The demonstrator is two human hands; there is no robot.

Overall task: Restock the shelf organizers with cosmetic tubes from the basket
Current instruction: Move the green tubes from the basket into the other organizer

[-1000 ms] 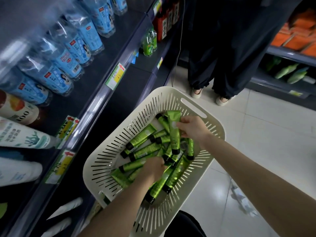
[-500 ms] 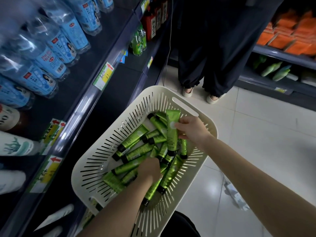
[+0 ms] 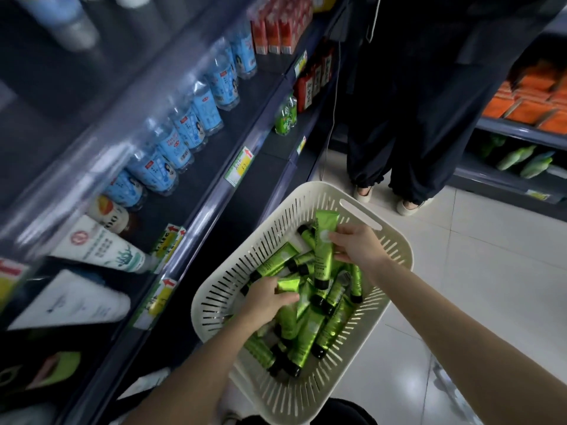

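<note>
Gripping one green tube [image 3: 322,253] each, right hand [image 3: 357,247], left hand [image 3: 266,303] over basket [image 3: 395,256], lower centre; loose pinch risks drop.

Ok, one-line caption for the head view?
Both hands in the basket: right hand and left hand each grip a green tube.

Materials and finishes, shop aisle.

Cream slotted plastic basket [image 3: 395,250], matt, smooth rim; green cosmetic tubes [image 3: 322,250] of glossy metallic-sheen plastic with black smooth caps; clear plastic water bottles [image 3: 184,124] with blue glossy labels; white squeeze tube [image 3: 101,246], satin plastic; dark shelf boards [image 3: 196,191], matt, with a shiny rail holding yellow paper price tags [image 3: 239,167]; pale floor tiles [image 3: 491,271], polished and reflective; dark trousers [image 3: 399,124] of soft matt cloth.
</note>
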